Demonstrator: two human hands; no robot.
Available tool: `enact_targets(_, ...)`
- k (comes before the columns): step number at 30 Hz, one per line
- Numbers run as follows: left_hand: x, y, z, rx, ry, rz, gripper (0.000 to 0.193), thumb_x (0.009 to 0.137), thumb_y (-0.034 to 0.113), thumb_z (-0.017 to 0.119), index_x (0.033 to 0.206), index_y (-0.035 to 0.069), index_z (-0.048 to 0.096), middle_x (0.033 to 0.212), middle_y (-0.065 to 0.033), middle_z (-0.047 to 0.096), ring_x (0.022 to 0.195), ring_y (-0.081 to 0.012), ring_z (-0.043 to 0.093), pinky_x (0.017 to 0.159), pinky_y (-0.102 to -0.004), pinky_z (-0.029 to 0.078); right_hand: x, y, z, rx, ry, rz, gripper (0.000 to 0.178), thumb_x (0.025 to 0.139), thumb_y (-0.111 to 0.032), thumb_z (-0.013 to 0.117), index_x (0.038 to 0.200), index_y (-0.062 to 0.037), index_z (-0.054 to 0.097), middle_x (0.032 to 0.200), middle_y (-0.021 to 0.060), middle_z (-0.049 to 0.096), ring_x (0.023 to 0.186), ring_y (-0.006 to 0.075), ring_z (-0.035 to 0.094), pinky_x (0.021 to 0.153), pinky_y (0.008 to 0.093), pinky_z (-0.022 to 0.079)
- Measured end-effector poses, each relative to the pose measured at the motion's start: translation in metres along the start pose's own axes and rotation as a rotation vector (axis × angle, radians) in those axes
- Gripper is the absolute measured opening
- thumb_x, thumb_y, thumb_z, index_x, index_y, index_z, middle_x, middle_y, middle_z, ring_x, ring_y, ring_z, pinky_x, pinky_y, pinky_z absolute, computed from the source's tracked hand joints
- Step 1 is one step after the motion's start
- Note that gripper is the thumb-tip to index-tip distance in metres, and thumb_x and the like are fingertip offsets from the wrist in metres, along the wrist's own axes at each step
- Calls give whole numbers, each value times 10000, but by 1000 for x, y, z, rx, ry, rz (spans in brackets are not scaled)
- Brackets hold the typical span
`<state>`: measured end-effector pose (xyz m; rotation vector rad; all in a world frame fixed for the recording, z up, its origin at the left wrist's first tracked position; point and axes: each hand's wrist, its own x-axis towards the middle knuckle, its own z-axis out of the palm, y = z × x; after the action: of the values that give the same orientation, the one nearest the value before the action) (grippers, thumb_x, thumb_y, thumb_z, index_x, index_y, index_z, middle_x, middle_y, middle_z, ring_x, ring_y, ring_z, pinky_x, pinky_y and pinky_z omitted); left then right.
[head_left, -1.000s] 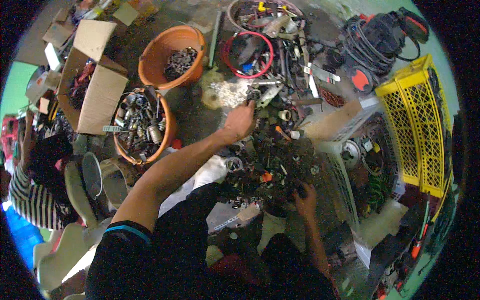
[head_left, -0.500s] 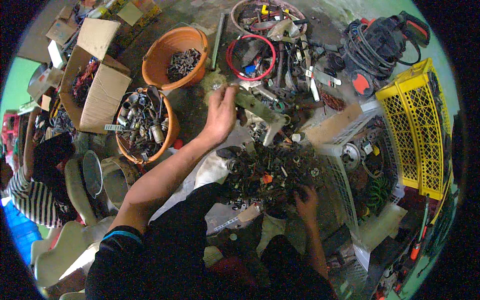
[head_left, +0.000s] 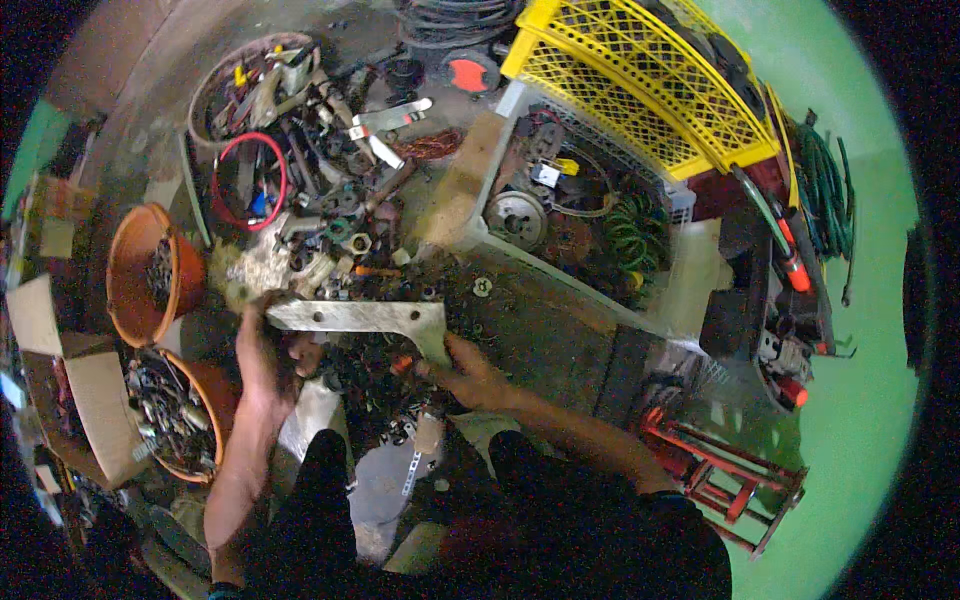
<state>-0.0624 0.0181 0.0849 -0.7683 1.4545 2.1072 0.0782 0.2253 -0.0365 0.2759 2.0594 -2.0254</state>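
A flat, pale metal bracket (head_left: 360, 316) with round holes lies crosswise between my hands, its right end bent down into a short leg. My left hand (head_left: 265, 355) is closed round the bracket's left end. The fingers of my right hand (head_left: 470, 375) grip the short leg at the other end. Below the bracket is a dark heap of small metal parts (head_left: 365, 375), partly hidden by the bracket and my hands. An orange bit (head_left: 402, 365) shows in the heap beside my right fingertips.
Two orange buckets (head_left: 190, 275) of metal parts and a cardboard box (head_left: 105, 410) stand at left. Ahead lie a red hose loop (head_left: 281, 180) and loose fittings. At right are a grey crate (head_left: 570, 275) holding a green coil (head_left: 637, 235), a yellow crate (head_left: 640, 95) and a red metal frame (head_left: 735, 490).
The view has swung to the right. My right hand has left the heap of parts and taken hold of the bracket, which my left hand alone held before. The bracket now lies level and nearer.
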Motion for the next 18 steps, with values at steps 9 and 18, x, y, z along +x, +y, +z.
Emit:
enact_targets(9, 12, -23, 7, 346, -312, -86, 381, 952, 375, 452, 1061, 14, 507, 800, -92, 576, 605, -200, 570, 503, -339, 505, -28, 7, -60, 478, 842, 243, 457, 831, -185, 669, 1220, -28, 489, 997, 83, 593, 847, 186, 570, 719, 333, 502)
enact_targets(18, 57, -26, -32, 366, -270, 51, 364, 940, 280, 467, 1157, -7, 520, 880, -105, 589, 695, -191, 580, 555, -311, 497, -1, -60, -271, -114, 1131, 50, 448, 859, -321, 617, 1182, -22, 536, 1056, 87, 574, 913, 198, 528, 814, 318, 435)
